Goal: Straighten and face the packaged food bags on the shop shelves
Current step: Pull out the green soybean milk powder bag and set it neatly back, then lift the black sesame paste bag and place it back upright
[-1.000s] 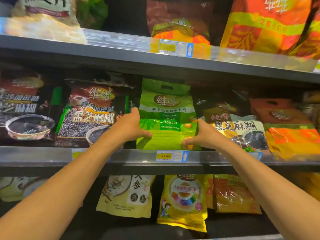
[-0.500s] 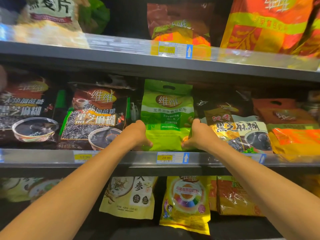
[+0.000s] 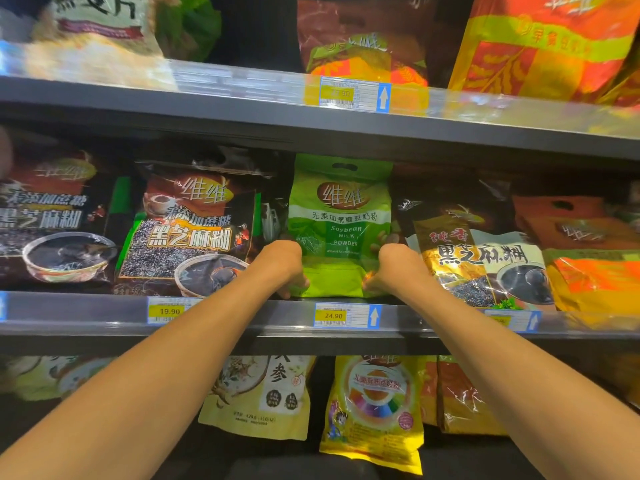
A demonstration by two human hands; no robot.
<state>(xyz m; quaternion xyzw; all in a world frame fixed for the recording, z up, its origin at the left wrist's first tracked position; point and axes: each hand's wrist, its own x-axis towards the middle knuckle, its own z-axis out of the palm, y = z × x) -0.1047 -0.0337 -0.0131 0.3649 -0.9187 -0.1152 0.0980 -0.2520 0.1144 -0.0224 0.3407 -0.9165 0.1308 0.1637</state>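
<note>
A green soybean milk powder bag (image 3: 341,216) stands upright and faces front on the middle shelf (image 3: 263,315), above the 24.90 price tag (image 3: 341,315). My left hand (image 3: 285,266) grips its lower left edge and my right hand (image 3: 389,268) grips its lower right edge; the fingers curl behind the bag and are partly hidden. A black sesame paste bag (image 3: 194,230) leans to its left, and a gold and black sesame bag (image 3: 478,261) lies tilted to its right.
Another dark sesame bag (image 3: 52,220) sits at the far left, and orange bags (image 3: 585,251) at the far right. The upper shelf (image 3: 242,109) holds brown and orange bags just above. Yellow bags (image 3: 375,410) hang on the shelf below.
Both hands have slid lower and closer in along the green bag's sides. The bag now stands straighter and a little further back than a second ago.
</note>
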